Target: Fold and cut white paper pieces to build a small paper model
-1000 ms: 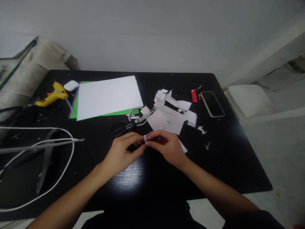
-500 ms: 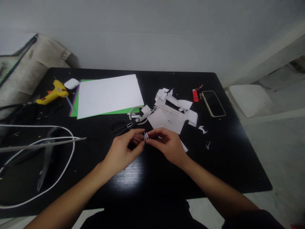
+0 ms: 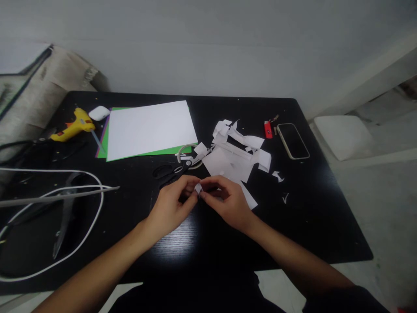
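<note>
A small folded piece of white paper point(image 3: 198, 188) is pinched between my two hands, low over the front middle of the table. My left hand point(image 3: 172, 204) grips its left side with thumb and fingers closed. From the other side, my right hand point(image 3: 230, 202) holds it between thumb and fingertips. The fingers cover part of the paper. Just beyond my left hand lie black-handled scissors point(image 3: 165, 170), their blades toward the paper scraps. Behind my right hand is a heap of white paper scraps point(image 3: 224, 163), some folded or curled.
White sheets point(image 3: 150, 128) lie over green paper point(image 3: 176, 151) at the back left. A yellow glue gun point(image 3: 74, 126), a white case point(image 3: 99, 113) and a white cable point(image 3: 99, 204) are at left. A red lighter point(image 3: 267, 129) and a phone point(image 3: 293, 141) lie at right.
The folded paper has been turned between my fingertips and now shows a flat, pointed face instead of its thin edges. My hands have otherwise stayed in nearly the same place.
</note>
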A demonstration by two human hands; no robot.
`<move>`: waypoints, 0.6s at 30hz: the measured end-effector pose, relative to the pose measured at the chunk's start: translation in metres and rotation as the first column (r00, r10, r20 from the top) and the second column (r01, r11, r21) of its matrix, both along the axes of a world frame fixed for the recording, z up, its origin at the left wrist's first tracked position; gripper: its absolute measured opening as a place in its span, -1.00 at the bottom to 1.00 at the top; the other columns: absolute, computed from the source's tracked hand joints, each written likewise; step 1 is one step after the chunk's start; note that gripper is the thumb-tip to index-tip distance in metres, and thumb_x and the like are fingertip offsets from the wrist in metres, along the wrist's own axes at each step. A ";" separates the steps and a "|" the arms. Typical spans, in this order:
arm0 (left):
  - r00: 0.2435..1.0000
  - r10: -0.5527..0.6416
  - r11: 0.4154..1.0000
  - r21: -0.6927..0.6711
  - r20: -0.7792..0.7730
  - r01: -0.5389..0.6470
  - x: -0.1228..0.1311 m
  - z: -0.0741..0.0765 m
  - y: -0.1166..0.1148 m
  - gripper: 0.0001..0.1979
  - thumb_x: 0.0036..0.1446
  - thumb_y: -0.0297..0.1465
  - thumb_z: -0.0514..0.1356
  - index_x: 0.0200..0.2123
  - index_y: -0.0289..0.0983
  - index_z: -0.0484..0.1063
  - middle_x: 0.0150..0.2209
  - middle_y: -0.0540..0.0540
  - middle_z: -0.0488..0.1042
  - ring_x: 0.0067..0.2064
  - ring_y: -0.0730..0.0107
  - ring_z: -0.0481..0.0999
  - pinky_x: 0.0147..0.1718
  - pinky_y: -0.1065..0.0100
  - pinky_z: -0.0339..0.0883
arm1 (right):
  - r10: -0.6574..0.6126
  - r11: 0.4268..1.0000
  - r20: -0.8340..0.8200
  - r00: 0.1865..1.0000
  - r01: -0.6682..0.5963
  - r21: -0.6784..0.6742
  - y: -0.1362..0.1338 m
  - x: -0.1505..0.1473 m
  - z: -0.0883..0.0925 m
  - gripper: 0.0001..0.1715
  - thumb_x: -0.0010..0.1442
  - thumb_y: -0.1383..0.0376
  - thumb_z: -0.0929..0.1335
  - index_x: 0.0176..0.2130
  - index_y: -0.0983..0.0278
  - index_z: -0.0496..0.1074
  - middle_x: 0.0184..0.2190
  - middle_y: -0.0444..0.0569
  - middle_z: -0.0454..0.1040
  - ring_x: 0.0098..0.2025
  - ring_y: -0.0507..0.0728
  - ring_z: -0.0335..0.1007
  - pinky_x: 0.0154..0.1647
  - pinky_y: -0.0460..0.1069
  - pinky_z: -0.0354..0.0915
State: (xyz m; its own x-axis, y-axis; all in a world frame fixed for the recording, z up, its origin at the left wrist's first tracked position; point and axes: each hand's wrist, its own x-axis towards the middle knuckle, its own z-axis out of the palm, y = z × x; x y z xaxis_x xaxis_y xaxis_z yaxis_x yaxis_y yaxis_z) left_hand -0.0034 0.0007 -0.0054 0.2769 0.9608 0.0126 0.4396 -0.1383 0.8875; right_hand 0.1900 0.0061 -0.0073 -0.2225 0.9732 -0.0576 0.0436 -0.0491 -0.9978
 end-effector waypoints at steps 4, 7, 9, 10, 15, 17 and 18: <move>0.998 0.022 0.999 -0.030 0.057 -0.020 0.001 0.001 0.000 -0.79 0.31 -0.40 0.20 0.00 -0.22 0.45 -0.18 -0.08 0.65 -0.20 0.33 0.68 -0.24 0.37 0.55 | -0.003 0.999 0.010 1.000 0.003 0.040 0.000 0.000 0.002 -0.74 0.20 0.32 0.49 -0.07 0.16 0.60 -0.15 -0.04 0.63 -0.14 0.13 0.60 -0.11 0.03 0.58; 0.996 0.027 0.999 -0.037 0.085 -0.024 0.002 0.003 0.000 -0.81 0.30 -0.40 0.22 -0.02 -0.22 0.44 -0.19 -0.07 0.65 -0.20 0.35 0.68 -0.21 0.35 0.56 | 0.003 0.998 0.022 1.000 -0.004 0.056 0.001 0.000 0.004 -0.74 0.21 0.33 0.48 -0.07 0.17 0.60 -0.15 -0.04 0.63 -0.13 0.13 0.60 -0.09 0.03 0.57; 0.996 0.037 0.999 -0.037 0.082 -0.034 0.002 0.004 0.001 -0.80 0.29 -0.39 0.24 -0.02 -0.22 0.45 -0.19 -0.07 0.65 -0.21 0.34 0.67 -0.21 0.34 0.56 | -0.001 0.998 0.033 0.999 -0.001 0.065 0.001 0.001 0.003 -0.75 0.22 0.33 0.48 -0.07 0.16 0.60 -0.16 -0.05 0.64 -0.14 0.13 0.60 -0.09 0.04 0.56; 0.996 0.046 0.998 -0.037 0.078 -0.044 0.002 0.004 0.001 -0.79 0.29 -0.37 0.26 -0.01 -0.22 0.45 -0.19 -0.07 0.64 -0.21 0.34 0.67 -0.22 0.34 0.56 | -0.008 0.997 0.039 0.999 0.005 0.071 0.001 0.001 0.003 -0.75 0.22 0.33 0.48 -0.07 0.16 0.60 -0.17 -0.05 0.64 -0.15 0.13 0.60 -0.10 0.04 0.56; 0.993 0.094 0.995 -0.043 0.067 -0.091 0.003 0.005 0.000 -0.75 0.28 -0.30 0.29 -0.01 -0.22 0.46 -0.27 -0.03 0.60 -0.26 0.36 0.64 -0.28 0.37 0.54 | -0.044 0.996 0.052 0.998 0.040 0.079 0.000 0.001 -0.002 -0.75 0.20 0.32 0.50 -0.08 0.18 0.59 -0.15 -0.03 0.63 -0.15 0.13 0.60 -0.09 0.04 0.56; 0.992 0.111 0.992 -0.063 0.059 -0.108 0.002 0.005 0.000 -0.74 0.27 -0.27 0.30 -0.02 -0.22 0.45 -0.29 -0.02 0.58 -0.28 0.36 0.64 -0.33 0.40 0.53 | -0.049 0.997 0.034 0.998 0.047 0.059 -0.001 0.001 -0.003 -0.75 0.20 0.32 0.51 -0.07 0.19 0.57 -0.14 -0.02 0.63 -0.14 0.13 0.62 -0.06 0.03 0.56; 0.991 0.122 0.990 -0.072 0.053 -0.118 0.002 0.005 -0.001 -0.73 0.28 -0.25 0.31 -0.02 -0.21 0.45 -0.29 -0.02 0.57 -0.29 0.37 0.64 -0.36 0.41 0.51 | -0.053 0.998 0.026 0.998 0.051 0.048 -0.001 0.000 -0.003 -0.74 0.20 0.31 0.51 -0.07 0.20 0.57 -0.15 -0.02 0.62 -0.14 0.13 0.62 -0.07 0.03 0.57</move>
